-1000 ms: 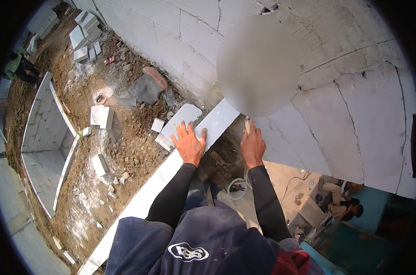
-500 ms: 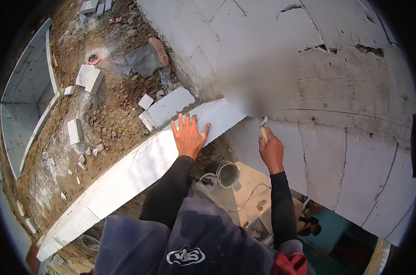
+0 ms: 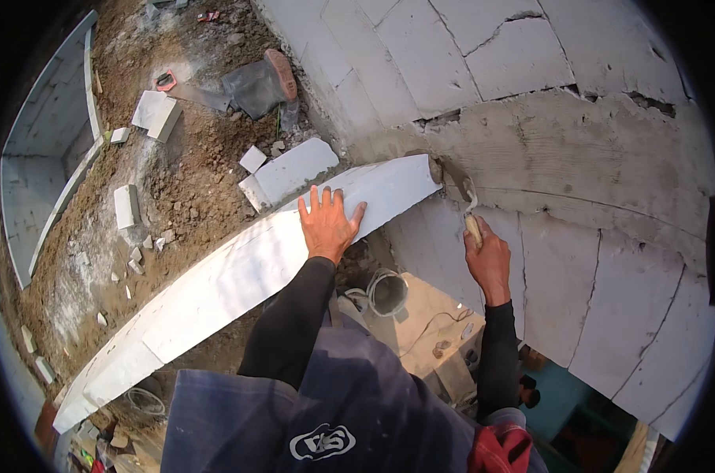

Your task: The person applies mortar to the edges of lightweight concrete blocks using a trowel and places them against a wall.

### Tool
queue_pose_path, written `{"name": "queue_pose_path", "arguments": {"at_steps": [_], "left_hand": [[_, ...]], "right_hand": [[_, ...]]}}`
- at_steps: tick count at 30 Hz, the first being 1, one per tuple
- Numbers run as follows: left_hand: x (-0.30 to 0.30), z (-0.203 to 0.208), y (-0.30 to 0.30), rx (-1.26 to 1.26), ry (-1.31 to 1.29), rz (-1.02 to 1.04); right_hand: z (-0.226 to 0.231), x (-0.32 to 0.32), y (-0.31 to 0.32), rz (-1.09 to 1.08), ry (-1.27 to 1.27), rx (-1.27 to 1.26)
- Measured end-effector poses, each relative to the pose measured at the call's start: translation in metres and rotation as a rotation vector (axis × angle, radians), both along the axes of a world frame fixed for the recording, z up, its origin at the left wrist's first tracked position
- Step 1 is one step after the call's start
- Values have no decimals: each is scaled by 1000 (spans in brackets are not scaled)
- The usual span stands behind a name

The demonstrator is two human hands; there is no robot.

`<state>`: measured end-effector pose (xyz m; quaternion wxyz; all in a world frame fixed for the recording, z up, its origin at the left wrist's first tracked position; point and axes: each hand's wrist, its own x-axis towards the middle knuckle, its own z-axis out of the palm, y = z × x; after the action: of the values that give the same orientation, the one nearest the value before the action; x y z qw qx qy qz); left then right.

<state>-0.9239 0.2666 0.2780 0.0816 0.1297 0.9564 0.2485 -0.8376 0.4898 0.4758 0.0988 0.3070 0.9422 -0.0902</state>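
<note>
My left hand lies flat, fingers spread, on the top of a long row of white blocks. In my right hand is a trowel, held by its pale wooden handle. Its blade points up and left, close to the end of the block row, where that end meets the larger block wall. Grey mortar shows on that end face. Whether the blade touches the block or the wall, I cannot tell.
Left of the row, the soil holds loose white blocks, a boot and a handsaw with a red handle. Below the row stands a bucket beside a pale board with a cord across it.
My right hand and the trowel have shifted right and slightly down. The blade and the row's end show now, where a blurred patch covered them before. My left hand stays nearly in place.
</note>
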Motion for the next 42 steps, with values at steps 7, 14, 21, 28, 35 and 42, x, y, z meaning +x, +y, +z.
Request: {"name": "queue_pose_path", "arguments": {"at_steps": [7,14,21,28,35,42], "left_hand": [[-1,5,5,14,-25,-5],[0,0,1,9,8,7],[0,-3,0,10,34,23],[0,1,7,40,9,-8],[1,-5,-2,23,21,17],[-1,0,4,26,13,13]], "right_hand": [[-36,6,36,26,-101,73],[7,-19,18,31,-57,12],[19,-23,30,19,-127,-5],[-20,-25,34,-35,-255,78],[20,-31,16,64,-121,60],[12,-16,29,39,-138,47]]}}
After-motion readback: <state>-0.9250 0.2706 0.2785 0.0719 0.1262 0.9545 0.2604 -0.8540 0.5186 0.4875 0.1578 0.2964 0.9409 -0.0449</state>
